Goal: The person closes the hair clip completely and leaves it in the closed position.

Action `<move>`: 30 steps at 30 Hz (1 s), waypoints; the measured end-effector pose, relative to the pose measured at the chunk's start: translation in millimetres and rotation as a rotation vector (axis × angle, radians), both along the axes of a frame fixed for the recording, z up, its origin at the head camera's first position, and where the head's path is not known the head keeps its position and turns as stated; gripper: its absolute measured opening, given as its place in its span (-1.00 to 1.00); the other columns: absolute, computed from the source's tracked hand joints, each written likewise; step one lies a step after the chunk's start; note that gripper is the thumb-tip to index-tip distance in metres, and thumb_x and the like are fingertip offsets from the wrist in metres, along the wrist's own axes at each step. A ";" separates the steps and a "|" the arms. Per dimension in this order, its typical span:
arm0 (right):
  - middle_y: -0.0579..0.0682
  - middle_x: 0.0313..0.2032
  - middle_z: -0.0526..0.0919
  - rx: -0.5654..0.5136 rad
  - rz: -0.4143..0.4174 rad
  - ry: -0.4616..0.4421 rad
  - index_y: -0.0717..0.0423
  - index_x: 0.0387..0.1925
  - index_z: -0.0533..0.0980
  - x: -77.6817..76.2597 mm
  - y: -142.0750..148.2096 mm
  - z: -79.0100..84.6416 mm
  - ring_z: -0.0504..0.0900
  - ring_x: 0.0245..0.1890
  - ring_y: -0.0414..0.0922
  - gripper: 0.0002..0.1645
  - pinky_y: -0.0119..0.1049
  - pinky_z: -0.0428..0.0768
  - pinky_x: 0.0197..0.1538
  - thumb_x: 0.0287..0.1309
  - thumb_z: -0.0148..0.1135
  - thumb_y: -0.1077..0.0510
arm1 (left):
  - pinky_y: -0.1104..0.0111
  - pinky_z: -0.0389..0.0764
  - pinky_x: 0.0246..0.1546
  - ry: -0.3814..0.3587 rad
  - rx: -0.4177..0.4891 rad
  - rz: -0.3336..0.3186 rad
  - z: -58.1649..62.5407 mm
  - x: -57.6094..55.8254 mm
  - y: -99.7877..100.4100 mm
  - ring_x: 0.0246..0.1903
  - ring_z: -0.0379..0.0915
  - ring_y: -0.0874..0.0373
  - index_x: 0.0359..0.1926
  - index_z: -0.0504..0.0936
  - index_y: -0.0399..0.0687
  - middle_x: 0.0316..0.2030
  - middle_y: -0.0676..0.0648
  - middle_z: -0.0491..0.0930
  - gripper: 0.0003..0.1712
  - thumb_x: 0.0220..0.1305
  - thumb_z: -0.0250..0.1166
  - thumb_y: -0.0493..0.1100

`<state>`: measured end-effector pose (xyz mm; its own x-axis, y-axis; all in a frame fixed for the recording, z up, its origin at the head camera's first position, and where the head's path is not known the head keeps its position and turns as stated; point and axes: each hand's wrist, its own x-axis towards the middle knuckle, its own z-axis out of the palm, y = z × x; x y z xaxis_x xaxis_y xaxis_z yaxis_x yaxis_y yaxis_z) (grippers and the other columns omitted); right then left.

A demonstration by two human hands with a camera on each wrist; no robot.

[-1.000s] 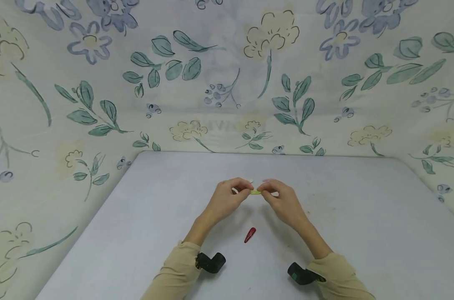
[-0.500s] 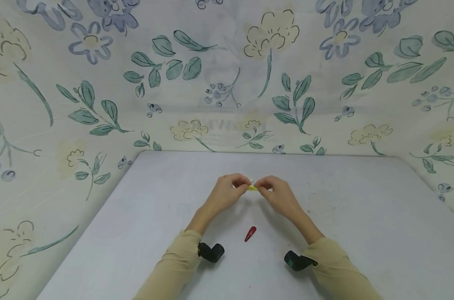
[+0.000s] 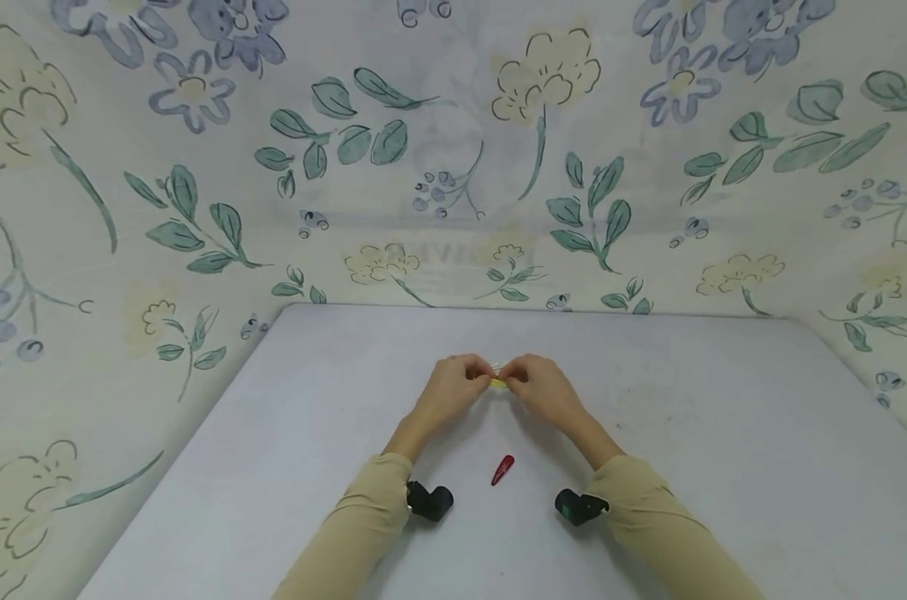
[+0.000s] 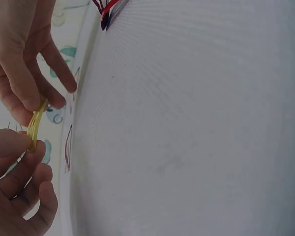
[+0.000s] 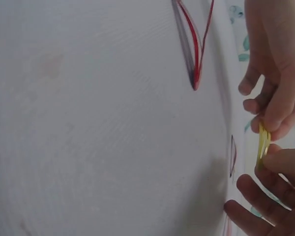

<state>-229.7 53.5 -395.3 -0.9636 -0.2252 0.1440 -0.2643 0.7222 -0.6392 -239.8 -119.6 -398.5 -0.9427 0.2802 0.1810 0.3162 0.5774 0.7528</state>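
A yellow snap hair clip (image 3: pixel 498 383) is stretched between both hands, raised over the white table. My left hand (image 3: pixel 456 389) pinches one end between thumb and fingertips, and my right hand (image 3: pixel 543 387) pinches the other. The left wrist view shows the slim yellow clip (image 4: pixel 35 127) edge-on, its narrow layers slightly parted, with the left hand (image 4: pixel 19 182) below and the right hand (image 4: pixel 27 54) above. Fingertips cover both ends of it. A red snap hair clip (image 3: pixel 502 470) lies on the table nearer the body, between the forearms.
A pale clip-like piece (image 3: pixel 498 367) shows just behind the fingertips. Toward the table's far side, a thin dark-pink clip (image 4: pixel 68 147) appears in the left wrist view. The white table (image 3: pixel 333 400) ends at a wall of flower-printed cloth (image 3: pixel 438 275).
Both hands have come closer together, the right one moving left, so less of the yellow hair clip shows between them. The red hair clip stays put.
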 end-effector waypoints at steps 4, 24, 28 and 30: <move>0.02 -0.17 0.70 0.030 -0.014 -0.012 0.12 -0.24 0.69 -1.7 -0.2 -2.9 0.61 -0.15 -0.08 -0.88 -0.13 0.59 -0.03 0.24 0.26 0.29 | 0.37 0.49 -0.31 -0.014 -0.015 0.012 -1.6 -1.5 -0.2 -0.32 0.47 0.16 -0.29 0.72 -0.14 -0.31 -0.04 0.69 -0.88 0.23 0.25 -0.33; -0.02 -0.26 0.68 0.121 -0.016 -0.022 0.12 -0.28 0.70 -9.9 -6.3 -4.7 0.61 -0.20 -0.10 -0.92 -0.15 0.58 -0.04 0.17 0.34 0.26 | 0.21 0.54 -0.13 -0.006 -0.153 0.036 -4.0 -7.7 -2.3 -0.24 0.54 0.07 -0.26 0.72 -0.18 -0.30 -0.08 0.70 -0.88 0.21 0.27 -0.33; -0.03 -0.28 0.67 0.129 -0.021 -0.029 0.12 -0.28 0.69 -11.1 -6.6 -4.9 0.60 -0.23 -0.12 -0.91 -0.17 0.58 -0.07 0.18 0.33 0.27 | 0.22 0.56 -0.17 0.016 -0.209 0.031 -3.3 -8.2 -2.1 -0.26 0.55 0.08 -0.24 0.73 -0.18 -0.32 -0.07 0.70 -0.86 0.19 0.28 -0.33; -0.03 -0.27 0.66 0.131 -0.025 -0.036 0.11 -0.27 0.69 -11.6 -6.5 -5.1 0.59 -0.23 -0.12 -0.91 -0.17 0.58 -0.06 0.18 0.32 0.27 | 0.23 0.56 -0.16 0.010 -0.225 0.030 -3.1 -8.2 -2.1 -0.26 0.54 0.08 -0.23 0.73 -0.18 -0.31 -0.07 0.70 -0.85 0.19 0.28 -0.34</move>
<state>-241.3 47.1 -400.4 -0.9731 -0.2159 0.0799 -0.2238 0.8059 -0.5481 -247.9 -121.7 -401.6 -0.9498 0.2861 0.1266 0.3029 0.7395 0.6012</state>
